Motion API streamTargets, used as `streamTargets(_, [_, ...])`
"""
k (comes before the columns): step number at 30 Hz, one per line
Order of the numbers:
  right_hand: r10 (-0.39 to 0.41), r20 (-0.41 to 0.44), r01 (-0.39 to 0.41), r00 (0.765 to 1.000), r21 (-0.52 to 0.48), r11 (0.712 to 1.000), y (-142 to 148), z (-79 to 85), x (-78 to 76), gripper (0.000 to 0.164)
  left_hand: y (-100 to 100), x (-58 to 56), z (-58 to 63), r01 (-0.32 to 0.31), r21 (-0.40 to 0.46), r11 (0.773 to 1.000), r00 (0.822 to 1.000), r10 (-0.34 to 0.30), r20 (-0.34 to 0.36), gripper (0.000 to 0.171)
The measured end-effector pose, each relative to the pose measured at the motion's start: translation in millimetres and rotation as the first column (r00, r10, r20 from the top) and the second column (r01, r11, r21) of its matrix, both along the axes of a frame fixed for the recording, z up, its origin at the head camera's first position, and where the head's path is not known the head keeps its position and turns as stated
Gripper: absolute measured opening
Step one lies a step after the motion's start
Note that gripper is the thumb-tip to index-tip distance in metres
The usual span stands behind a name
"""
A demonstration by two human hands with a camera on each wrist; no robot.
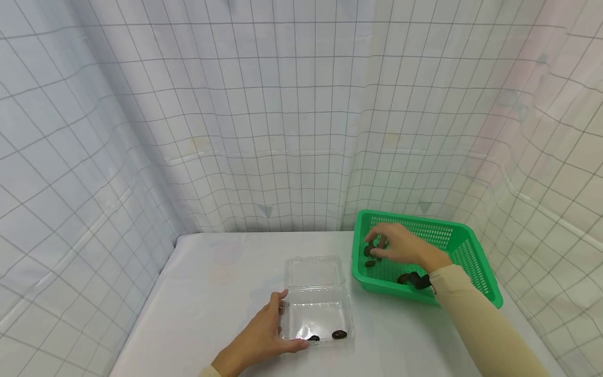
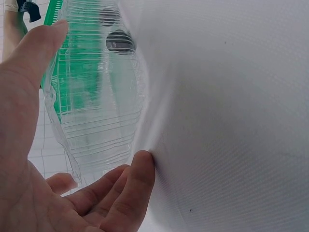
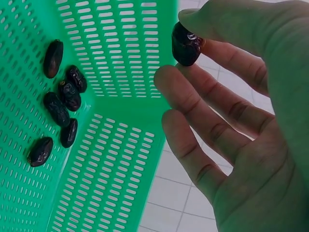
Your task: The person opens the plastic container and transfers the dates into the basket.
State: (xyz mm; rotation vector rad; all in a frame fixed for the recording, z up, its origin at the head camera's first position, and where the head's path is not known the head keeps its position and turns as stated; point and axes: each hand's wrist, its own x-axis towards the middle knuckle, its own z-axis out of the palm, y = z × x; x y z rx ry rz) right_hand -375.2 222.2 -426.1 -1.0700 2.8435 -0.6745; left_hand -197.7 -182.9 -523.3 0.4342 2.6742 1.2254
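My right hand (image 1: 398, 243) is over the left part of a green plastic basket (image 1: 478, 256). It pinches a dark, shiny date (image 3: 186, 44) between thumb and fingertips. Below it, several more dates (image 3: 57, 108) lie on the slotted basket floor. On the table, my left hand (image 1: 264, 330) holds the left side of a clear plastic clamshell box (image 1: 315, 314), thumb at the near edge and index finger by the far corner. Inside the box, near its front, lie two dates; one date (image 1: 339, 334) sits at the right, another date (image 1: 313, 338) close to the thumb.
The box's hinged lid (image 1: 314, 272) lies folded back, away from me. A white cloth covers the table (image 1: 207, 293). White grid-patterned curtains (image 1: 301, 115) stand behind the table and along both sides. Something dark (image 1: 414, 280) shows beneath the right wrist.
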Motion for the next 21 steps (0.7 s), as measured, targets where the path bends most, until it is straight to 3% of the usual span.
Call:
streamTargets(8, [-0.041, -0.001, 0.041, 0.999, -0.013, 0.999, 1.8, -5.5, -8.2, 0.028, 0.1, -1.8, -0.8, 0.001, -0.014, 1.000, 1.000, -0.001, -0.008, 0.126])
streamTargets(21, [-0.115, -0.002, 0.115, 0.993, -0.018, 0.993, -1.4, -5.0, -4.8, 0.029, -1.4, -1.6, -3.0, 0.000, -0.005, 1.000, 1.000, 0.000, 0.007, 0.127])
